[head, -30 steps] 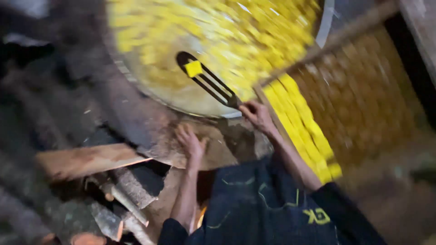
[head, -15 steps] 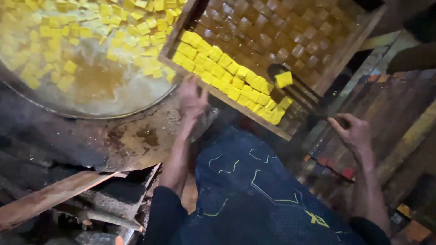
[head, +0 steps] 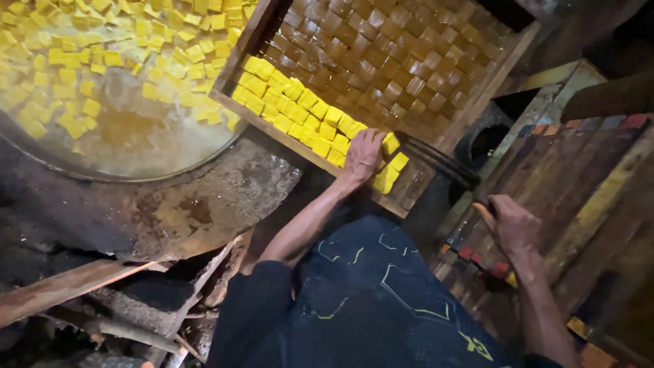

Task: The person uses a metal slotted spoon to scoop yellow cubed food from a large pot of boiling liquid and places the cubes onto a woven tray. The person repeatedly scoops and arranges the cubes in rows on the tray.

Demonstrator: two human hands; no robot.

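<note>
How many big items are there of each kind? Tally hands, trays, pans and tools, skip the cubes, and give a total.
Hands: 2 (left hand on the yellow cubes, right hand on the tool's handle)
wooden tray: 1
round pan: 1
skimmer: 1
Total: 5

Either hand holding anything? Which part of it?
Right hand grips the dark slotted lifter by its handle end. Left hand rests on the yellow cubes in the wooden tray; an actual grip cannot be told.
</note>
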